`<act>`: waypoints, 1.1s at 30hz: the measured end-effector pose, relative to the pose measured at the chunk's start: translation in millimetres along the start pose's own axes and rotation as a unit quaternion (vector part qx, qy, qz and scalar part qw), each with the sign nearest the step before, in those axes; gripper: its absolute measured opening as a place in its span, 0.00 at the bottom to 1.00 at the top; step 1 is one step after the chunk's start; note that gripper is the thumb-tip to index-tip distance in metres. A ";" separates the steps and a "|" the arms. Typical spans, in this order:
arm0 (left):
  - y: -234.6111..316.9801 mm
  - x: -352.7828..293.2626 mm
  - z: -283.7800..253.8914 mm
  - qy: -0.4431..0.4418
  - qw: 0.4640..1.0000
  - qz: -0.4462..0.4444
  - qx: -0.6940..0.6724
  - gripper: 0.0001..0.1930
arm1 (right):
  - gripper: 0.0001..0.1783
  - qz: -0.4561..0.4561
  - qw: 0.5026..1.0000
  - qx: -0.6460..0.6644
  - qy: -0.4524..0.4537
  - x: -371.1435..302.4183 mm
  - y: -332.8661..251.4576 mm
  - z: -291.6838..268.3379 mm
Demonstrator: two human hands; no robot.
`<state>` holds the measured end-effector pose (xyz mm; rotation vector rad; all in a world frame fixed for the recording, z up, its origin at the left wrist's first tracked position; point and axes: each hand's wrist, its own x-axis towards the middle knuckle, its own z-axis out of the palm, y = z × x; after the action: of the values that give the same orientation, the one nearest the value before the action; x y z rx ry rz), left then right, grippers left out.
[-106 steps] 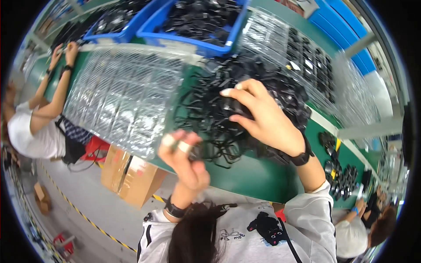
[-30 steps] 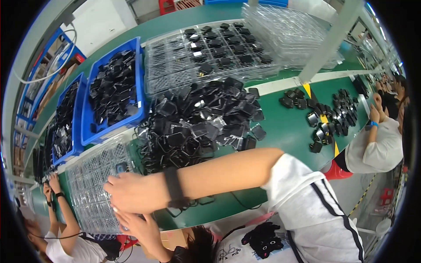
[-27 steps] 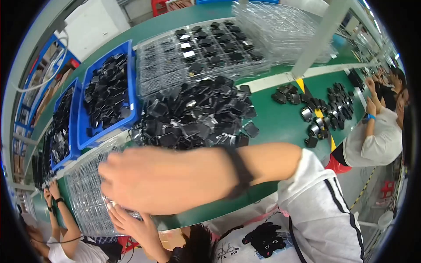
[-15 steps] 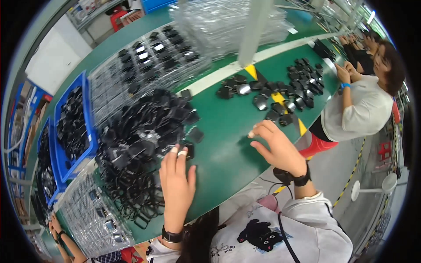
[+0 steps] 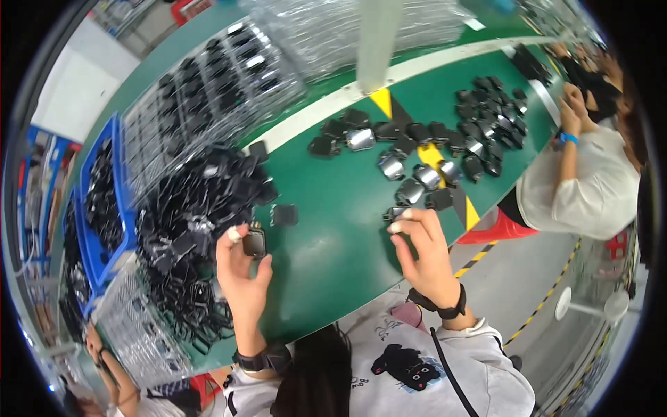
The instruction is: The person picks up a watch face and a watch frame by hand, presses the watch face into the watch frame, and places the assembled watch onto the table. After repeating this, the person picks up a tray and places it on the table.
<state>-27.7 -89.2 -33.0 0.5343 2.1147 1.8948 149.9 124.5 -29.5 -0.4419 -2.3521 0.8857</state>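
My left hand [image 5: 242,281], a moment ago only reaching at the heap's edge, now pinches a small black square part with a rounded frame [image 5: 256,243] above the smooth green tabletop [image 5: 326,278]; I judge that pickup done. My right hand [image 5: 427,260] has come forward to a small black-and-silver part [image 5: 397,213], fingertips at it, though I can't tell whether they grip. Just past the left fingers lies a flat black square piece [image 5: 284,215]; leftward spreads the jumbled black plastic heap [image 5: 201,198], rightward curved silver-and-black pieces [image 5: 427,176].
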 end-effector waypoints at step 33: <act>66.5 -43.7 -37.6 -0.086 0.891 0.014 -0.446 0.30 | 0.09 -0.403 0.876 0.231 -0.133 69.8 -116.9 54.5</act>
<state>2.7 -136.0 34.9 0.4731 0.9356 2.4247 50.2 47.0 45.1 0.8497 -2.1169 1.0553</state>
